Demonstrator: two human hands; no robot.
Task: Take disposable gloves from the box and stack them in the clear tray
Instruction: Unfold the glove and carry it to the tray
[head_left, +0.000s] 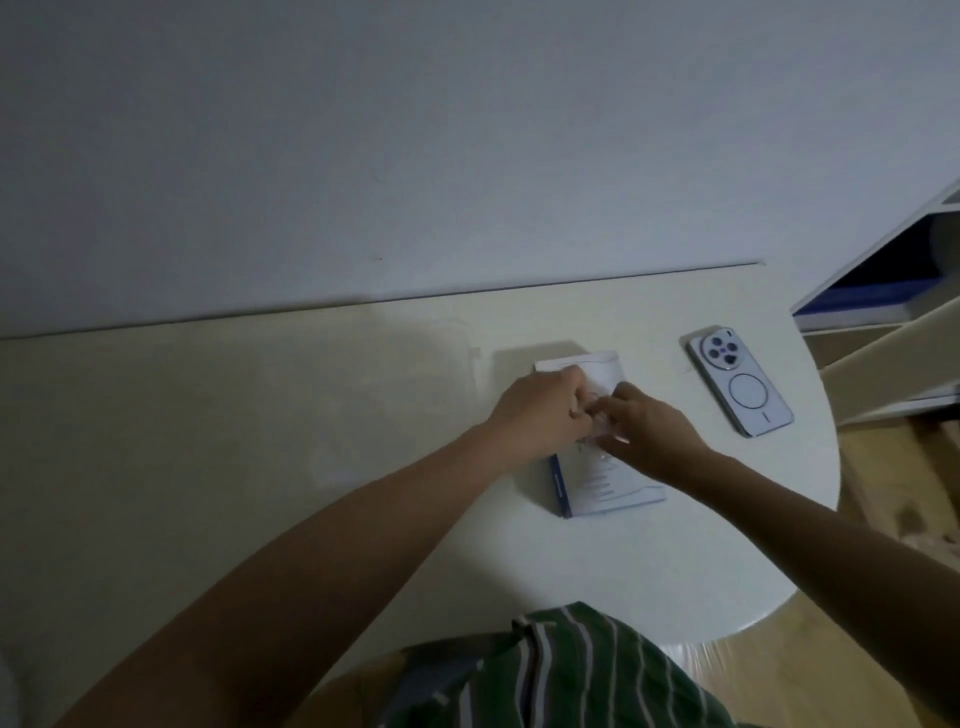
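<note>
**Teasing a glove out of the box**

Working both hands over the flat white-and-blue cardboard box (608, 488), with the left hand (540, 410) curled over its far half and the right hand (649, 431) meeting it from the near side. Pinching between the two sets of fingertips a crumpled bit of thin clear plastic glove (597, 418), right at the box's top opening. Likely bracing with the left and drawing with the right, though too blurred for telling the exact grip. Keeping the box flat on the white round tabletop (571, 571), probably for stopping any lifting with the film. Leaving the faint-edged clear plastic tray (475, 353) just left of the box, toward the wall, hardly showing, with contents not readable. Having open tabletop on the left for the carry. Minding, on the right, the pale blue smartphone (740, 384) lying face down near the rounded rim.
</note>
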